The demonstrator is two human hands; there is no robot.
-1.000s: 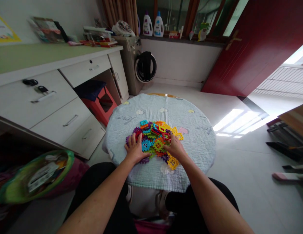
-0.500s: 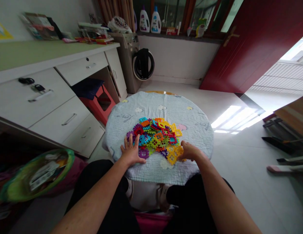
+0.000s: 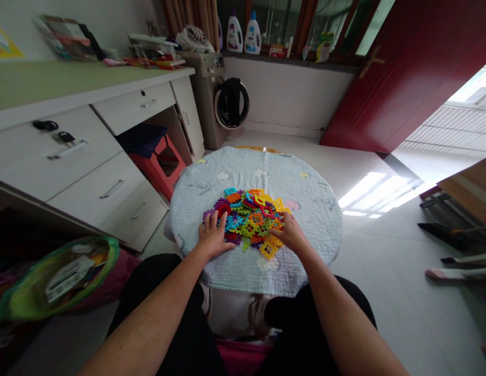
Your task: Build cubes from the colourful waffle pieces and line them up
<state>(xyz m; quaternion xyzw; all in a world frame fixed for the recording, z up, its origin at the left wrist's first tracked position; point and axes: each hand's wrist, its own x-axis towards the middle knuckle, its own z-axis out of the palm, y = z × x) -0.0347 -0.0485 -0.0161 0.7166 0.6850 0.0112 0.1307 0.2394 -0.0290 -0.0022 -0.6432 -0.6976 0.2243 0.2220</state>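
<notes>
Left hand [image 3: 212, 238], fingers and thumb spread wide, rests at the left edge of a heap of toothed plastic pieces [image 3: 248, 218], beside a dark red round one [image 3: 223, 209]. The heap lies on the pale blue cloth [image 3: 243, 169], seemingly mostly gathered, though colours stay mixed and edges ragged; a yellow square [image 3: 268, 249] juts out nearest. Right hand [image 3: 292, 233] curves against the right edge; whether it grips a piece, I cannot tell.

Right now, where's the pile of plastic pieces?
In the head view, the pile of plastic pieces lies near the middle of the cloth-covered table, between the left hand and right hand.
</notes>
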